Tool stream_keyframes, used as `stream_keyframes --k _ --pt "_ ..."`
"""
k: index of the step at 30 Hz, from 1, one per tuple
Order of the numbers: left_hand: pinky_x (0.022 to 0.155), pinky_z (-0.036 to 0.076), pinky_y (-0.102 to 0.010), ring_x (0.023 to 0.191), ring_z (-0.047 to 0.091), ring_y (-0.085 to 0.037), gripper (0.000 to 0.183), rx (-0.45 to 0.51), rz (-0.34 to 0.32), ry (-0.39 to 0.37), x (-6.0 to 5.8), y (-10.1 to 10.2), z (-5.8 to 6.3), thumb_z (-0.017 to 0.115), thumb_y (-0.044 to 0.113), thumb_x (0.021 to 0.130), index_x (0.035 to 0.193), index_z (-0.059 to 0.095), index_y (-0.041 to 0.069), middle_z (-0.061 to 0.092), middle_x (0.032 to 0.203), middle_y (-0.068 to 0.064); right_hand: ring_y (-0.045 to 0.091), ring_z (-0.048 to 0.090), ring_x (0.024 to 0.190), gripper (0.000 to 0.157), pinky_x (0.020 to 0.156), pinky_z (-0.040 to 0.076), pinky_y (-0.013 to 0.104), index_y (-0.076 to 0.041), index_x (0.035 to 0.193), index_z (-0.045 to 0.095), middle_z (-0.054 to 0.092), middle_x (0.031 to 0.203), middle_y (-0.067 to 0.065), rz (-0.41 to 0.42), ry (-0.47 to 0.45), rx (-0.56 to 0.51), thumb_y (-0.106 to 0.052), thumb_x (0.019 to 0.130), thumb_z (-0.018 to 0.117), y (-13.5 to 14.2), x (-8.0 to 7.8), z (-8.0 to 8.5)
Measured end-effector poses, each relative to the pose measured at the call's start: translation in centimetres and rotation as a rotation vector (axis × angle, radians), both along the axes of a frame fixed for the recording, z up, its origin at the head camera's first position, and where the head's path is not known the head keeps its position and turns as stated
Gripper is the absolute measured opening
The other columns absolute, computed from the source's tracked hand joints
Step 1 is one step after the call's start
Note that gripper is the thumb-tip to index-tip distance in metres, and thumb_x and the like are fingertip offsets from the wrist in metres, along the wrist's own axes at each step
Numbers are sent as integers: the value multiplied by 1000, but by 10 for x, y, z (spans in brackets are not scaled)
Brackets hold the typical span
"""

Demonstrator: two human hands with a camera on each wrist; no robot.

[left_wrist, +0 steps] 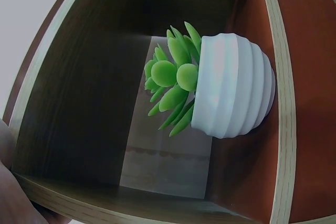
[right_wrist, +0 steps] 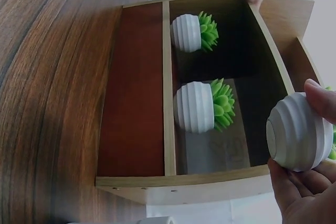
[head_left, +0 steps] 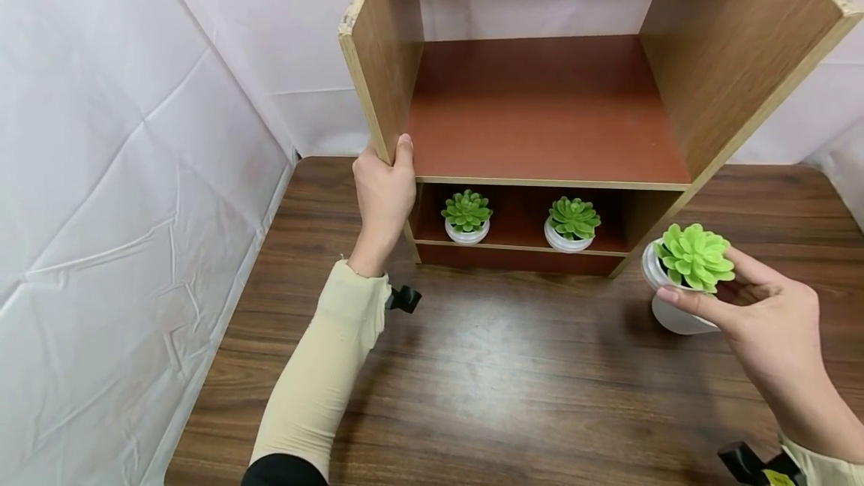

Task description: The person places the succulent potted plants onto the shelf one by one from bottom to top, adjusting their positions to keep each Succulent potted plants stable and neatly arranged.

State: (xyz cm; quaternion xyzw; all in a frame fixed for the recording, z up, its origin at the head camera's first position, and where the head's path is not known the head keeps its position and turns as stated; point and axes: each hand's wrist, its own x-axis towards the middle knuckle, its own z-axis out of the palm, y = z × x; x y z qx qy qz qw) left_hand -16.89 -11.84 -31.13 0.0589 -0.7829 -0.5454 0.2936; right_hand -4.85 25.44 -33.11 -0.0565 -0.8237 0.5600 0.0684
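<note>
My right hand point(head_left: 776, 306) holds a small white pot point(right_wrist: 302, 132) with a green artificial succulent point(head_left: 695, 257), thumb on one side and fingers on the other. It is beside the right front of a wooden shelf unit point(head_left: 540, 111). My left hand point(head_left: 385, 193) grips the front edge of the unit's left side panel, thumb on the inner face. On the lower shelf stand two similar potted succulents, a left one point(head_left: 467, 216) and a right one point(head_left: 572, 223). Their ribbed white pots show in both wrist views.
The unit stands on a dark wood-grain table point(head_left: 506, 366). White sheeting point(head_left: 135, 171) hangs at the left and behind. A reddish-brown middle shelf point(head_left: 540, 111) lies above the potted plants. Part of a white object point(right_wrist: 157, 220) shows at the right wrist view's bottom edge.
</note>
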Motion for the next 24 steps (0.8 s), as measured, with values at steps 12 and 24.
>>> stream_keyframes --k 12,24 --pt "50 30 -31 51 37 -16 30 7 0 4 0 -1 -1 58 18 97 71 47 9 38 55 -2 -3 65 94 72 73 47 11 -13 138 59 69 109 -17 53 1 75 -4 72 88 -7 -4 4" --pt "50 32 -32 50 39 -17 27 13 -19 9 1 1 2 57 18 97 73 50 8 41 56 -3 2 67 88 69 73 49 13 -8 134 61 70 109 -12 120 39 -2 2 71 87 -12 -7 8"
